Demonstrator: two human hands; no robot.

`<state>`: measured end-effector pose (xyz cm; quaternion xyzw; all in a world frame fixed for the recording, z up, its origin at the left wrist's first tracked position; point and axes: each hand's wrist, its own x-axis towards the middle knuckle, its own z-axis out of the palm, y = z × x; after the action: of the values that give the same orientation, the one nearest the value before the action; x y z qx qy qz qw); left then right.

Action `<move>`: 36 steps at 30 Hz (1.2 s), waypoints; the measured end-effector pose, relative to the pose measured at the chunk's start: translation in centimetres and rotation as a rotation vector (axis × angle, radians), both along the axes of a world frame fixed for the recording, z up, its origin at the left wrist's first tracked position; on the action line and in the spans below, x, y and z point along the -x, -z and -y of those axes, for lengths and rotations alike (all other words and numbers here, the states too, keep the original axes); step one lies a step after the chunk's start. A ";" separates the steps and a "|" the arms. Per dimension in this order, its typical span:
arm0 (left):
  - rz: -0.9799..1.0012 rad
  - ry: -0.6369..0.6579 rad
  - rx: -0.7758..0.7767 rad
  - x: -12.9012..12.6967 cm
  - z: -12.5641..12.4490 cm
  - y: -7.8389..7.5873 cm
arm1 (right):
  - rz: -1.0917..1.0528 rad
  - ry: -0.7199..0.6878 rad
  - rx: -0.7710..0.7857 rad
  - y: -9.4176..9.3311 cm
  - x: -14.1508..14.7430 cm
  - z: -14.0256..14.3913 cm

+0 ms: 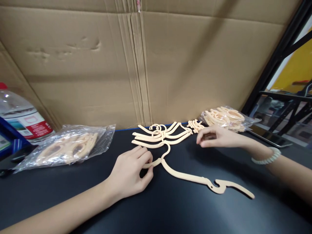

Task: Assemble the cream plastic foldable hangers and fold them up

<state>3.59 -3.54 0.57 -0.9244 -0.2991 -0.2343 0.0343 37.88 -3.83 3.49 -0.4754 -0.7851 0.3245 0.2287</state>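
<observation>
A cream plastic hanger [195, 178] lies flat on the black table [170, 211], its hook pointing away from me. My left hand [133, 172] pinches the hanger's left arm between thumb and fingers. My right hand [214, 136], with a pale bead bracelet [266, 157] on the wrist, hovers with fingers curled over a small heap of cream clips [195, 125]; whether it grips one I cannot tell. A stack of finished cream hangers [161, 135] lies just beyond my hands.
A clear bag of cream parts [65, 148] lies at the left, another bag of cream parts [226, 117] at the back right. A large water bottle [21, 118] stands far left. A cardboard wall [146, 65] closes the back; a black metal rack [280, 65] stands right.
</observation>
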 end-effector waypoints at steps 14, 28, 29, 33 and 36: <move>-0.008 0.089 0.023 -0.1 -0.1 0.2 | 0.391 -0.136 -0.090 0.3 3.8 2.3; 0.020 -0.132 0.034 0.0 -0.7 0.7 | 0.327 -0.014 -0.298 2.1 3.5 0.9; 0.032 -0.134 0.034 0.0 -0.7 0.8 | 0.331 -0.010 -0.315 2.1 3.5 0.9; 0.119 -0.136 0.044 0.1 -1.0 0.7 | 0.334 0.002 -0.379 2.0 3.7 1.0; 0.246 -0.161 0.101 0.4 -1.8 0.2 | 0.257 0.026 -0.374 1.8 3.4 0.9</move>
<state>3.16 -1.76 0.38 -0.8622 -0.3855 -0.3271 -0.0305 34.52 -4.68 1.70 -0.4723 -0.8481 0.1073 0.2149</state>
